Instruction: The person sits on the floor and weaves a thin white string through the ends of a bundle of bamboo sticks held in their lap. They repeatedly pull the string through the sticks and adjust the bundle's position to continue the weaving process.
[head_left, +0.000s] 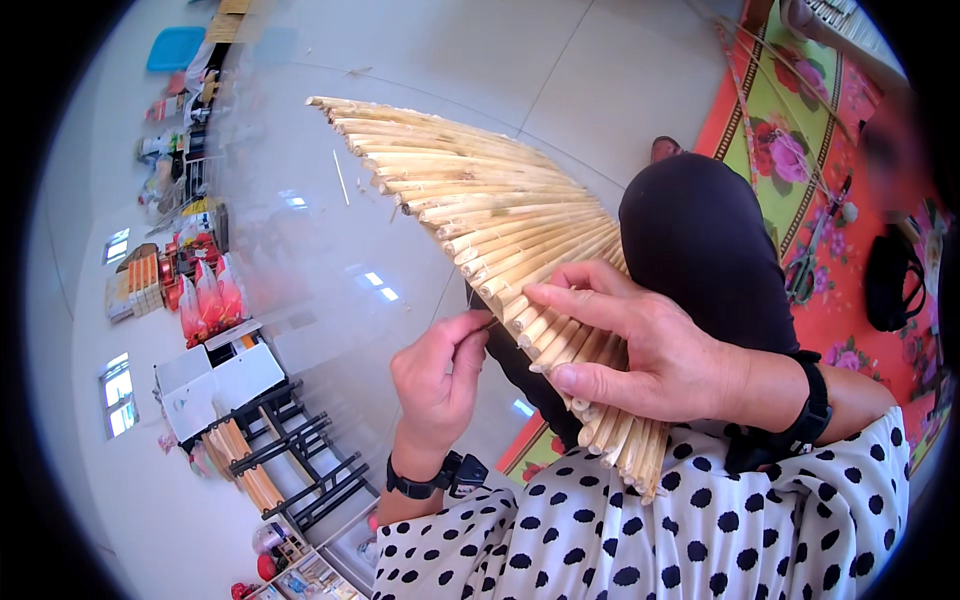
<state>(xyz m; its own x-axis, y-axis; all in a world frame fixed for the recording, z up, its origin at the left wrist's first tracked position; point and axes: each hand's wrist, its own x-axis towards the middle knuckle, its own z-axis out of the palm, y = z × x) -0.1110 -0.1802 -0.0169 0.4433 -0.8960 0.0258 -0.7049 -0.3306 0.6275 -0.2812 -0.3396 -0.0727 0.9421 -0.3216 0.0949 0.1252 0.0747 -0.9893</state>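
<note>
A fan-shaped mat of pale straw-coloured stalks [500,205], bound side by side, slants across my lap. Its wide end spreads to the upper left, while the narrower end rests against my spotted top. My right hand [650,350] grips the stalks, with thumb and fingers lying over their cut ends. Just off the lower left edge of the mat, my left hand [437,375] is closed in a pinch. Something thin and dark shows at its fingertips, too small to name. The undersides of the stalks are hidden.
My dark-clad knee [690,220] props the mat on the right. Scissors [803,270] and a black pouch [893,280] lie on a red floral mat [845,325]. Stacked black-framed stools [290,455], white boxes [215,385] and red bags [212,300] stand on the left.
</note>
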